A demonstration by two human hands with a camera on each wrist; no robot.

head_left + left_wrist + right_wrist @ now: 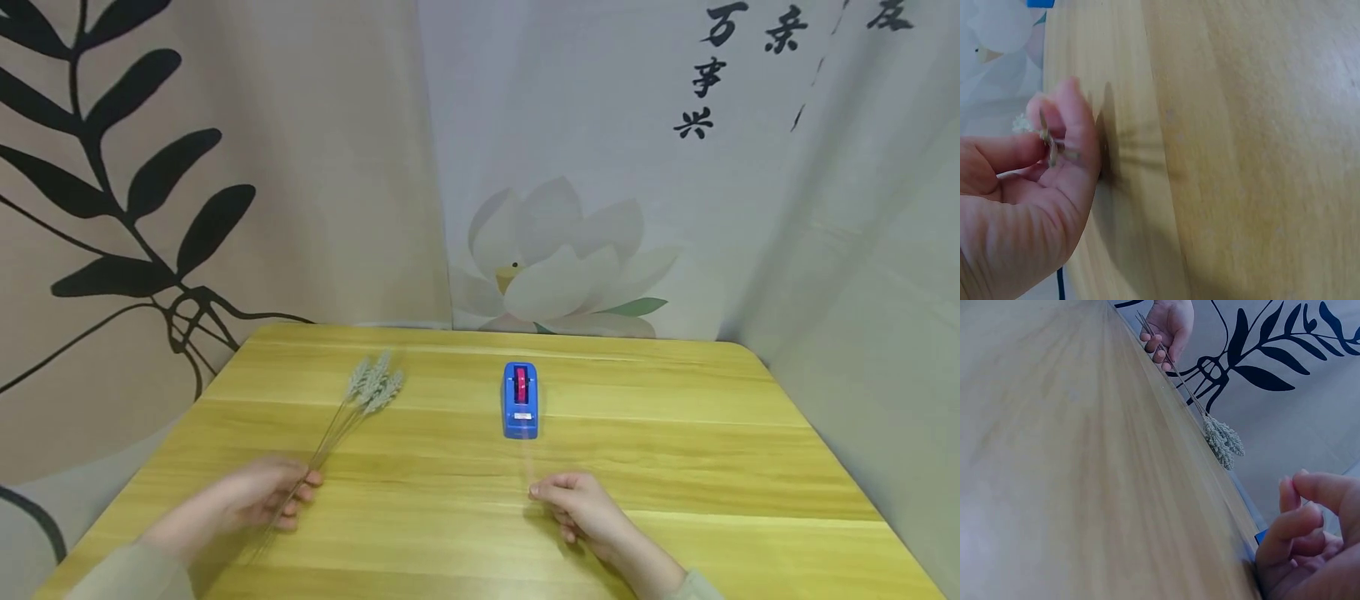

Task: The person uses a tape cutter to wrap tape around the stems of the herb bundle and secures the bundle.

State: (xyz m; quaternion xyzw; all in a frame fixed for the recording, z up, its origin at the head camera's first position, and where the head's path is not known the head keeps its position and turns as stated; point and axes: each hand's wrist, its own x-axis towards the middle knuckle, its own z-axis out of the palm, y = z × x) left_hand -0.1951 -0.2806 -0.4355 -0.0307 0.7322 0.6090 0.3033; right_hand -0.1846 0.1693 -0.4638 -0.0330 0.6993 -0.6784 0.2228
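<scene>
My left hand [272, 492] pinches the thin stems of a small bunch of dried wheat-like stalks [375, 387], whose pale grey-green heads point away from me. In the left wrist view the cut stem ends [1054, 147] show between thumb and fingers. A blue tape dispenser [521, 421] with a red tape core stands near the middle of the table. From its front edge a faint, clear strip of tape [528, 458] runs toward me. My right hand [588, 508] pinches the near end of that strip between thumb and forefinger. The strip cannot be made out in the right wrist view.
Everything stands on a yellow wood-grain table [712, 450] with rounded far corners. Behind it hangs a cloth backdrop [337, 167] printed with dark leaves, a pale lotus and black characters. Another pale cloth [885, 275] hangs along the right side.
</scene>
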